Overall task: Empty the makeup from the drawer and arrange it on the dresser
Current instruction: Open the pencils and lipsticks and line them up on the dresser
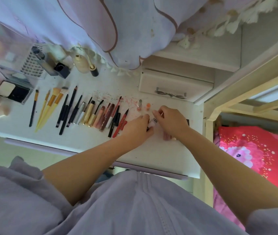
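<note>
Stained white dresser top (pixel 84 136), left hand (pixel 137 128) and right hand (pixel 172 122) pinching small barcoded tube (pixel 154 120)

**Where things lie on the dresser**

On the dresser top (pixel 87 141) a row of brushes and pencils (pixel 77 112) lies side by side, left of the left hand's fingers (pixel 146 118). Between both hands' fingers lies a small barcoded tube (pixel 154 121). Two small lipsticks (pixel 140 105) stand just behind the fingers. Farther behind them sits a small drawer (pixel 175 85). Bottles (pixel 82 63) and a palette (pixel 12 91) are far left.
</note>
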`<act>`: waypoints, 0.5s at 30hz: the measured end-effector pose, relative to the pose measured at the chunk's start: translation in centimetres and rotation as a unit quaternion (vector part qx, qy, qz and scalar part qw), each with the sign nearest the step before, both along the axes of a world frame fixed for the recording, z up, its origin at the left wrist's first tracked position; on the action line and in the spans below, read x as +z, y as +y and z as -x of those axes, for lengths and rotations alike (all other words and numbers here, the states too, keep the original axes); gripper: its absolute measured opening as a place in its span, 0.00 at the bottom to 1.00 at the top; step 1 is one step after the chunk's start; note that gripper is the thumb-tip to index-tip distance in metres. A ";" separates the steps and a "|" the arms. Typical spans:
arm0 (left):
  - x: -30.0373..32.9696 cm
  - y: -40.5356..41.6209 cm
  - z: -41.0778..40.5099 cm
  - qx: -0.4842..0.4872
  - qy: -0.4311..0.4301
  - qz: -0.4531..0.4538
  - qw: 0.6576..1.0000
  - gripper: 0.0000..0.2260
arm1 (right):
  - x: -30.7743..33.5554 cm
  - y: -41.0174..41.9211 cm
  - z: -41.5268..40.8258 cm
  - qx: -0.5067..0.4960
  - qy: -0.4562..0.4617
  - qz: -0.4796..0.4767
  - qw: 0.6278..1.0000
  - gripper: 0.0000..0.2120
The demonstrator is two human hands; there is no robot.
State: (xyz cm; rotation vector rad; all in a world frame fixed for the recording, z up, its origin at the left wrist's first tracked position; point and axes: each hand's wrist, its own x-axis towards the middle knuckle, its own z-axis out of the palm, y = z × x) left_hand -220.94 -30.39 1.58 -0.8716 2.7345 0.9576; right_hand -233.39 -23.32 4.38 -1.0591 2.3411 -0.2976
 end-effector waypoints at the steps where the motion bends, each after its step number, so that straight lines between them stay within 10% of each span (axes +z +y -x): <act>1: 0.5 -0.2 -0.8 -0.018 0.025 0.006 1.000 0.08 | 0.5 -0.1 -0.5 -0.027 -0.058 -0.002 0.998 0.21; 5: 2.1 -1.1 -3.4 -0.088 0.078 0.014 0.993 0.10 | 1.9 -0.3 -3.6 -0.061 -0.166 0.010 0.984 0.21; 15: 6.0 -4.2 -6.7 -0.172 0.023 -0.057 0.983 0.08 | 5.2 0.2 -9.5 -0.104 -0.090 0.133 0.982 0.15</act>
